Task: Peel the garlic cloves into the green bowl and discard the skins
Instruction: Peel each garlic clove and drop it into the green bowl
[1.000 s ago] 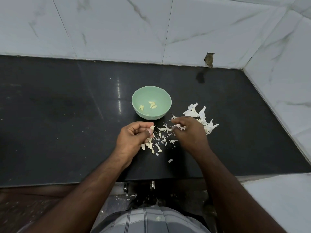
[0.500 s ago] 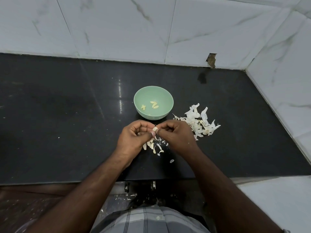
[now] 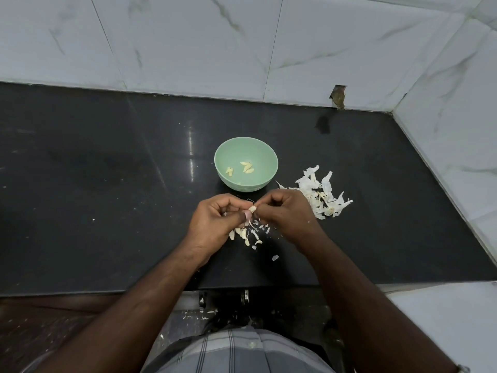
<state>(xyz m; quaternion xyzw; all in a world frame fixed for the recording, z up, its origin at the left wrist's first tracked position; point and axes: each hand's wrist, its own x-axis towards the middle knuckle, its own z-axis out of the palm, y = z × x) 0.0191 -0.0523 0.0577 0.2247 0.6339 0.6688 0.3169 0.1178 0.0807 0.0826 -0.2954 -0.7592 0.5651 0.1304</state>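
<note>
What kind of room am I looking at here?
Most likely a home kitchen: a dark polished stone counter set into a corner of white marble-look wall tiles, with a green bowl of peeled cloves and a heap of garlic skins on it.

A small pale garlic clove (image 3: 252, 209) is being pinched between the fingertips of the left hand (image 3: 215, 224) and the right hand (image 3: 287, 215), above the dark countertop. Just behind it, the green bowl (image 3: 246, 184) is standing upright, with a few peeled yellowish cloves (image 3: 246, 167) lying in it. White skins (image 3: 321, 196) are being kept in a heap right of the bowl; smaller scraps (image 3: 251, 234) are lying beneath the hands.
</note>
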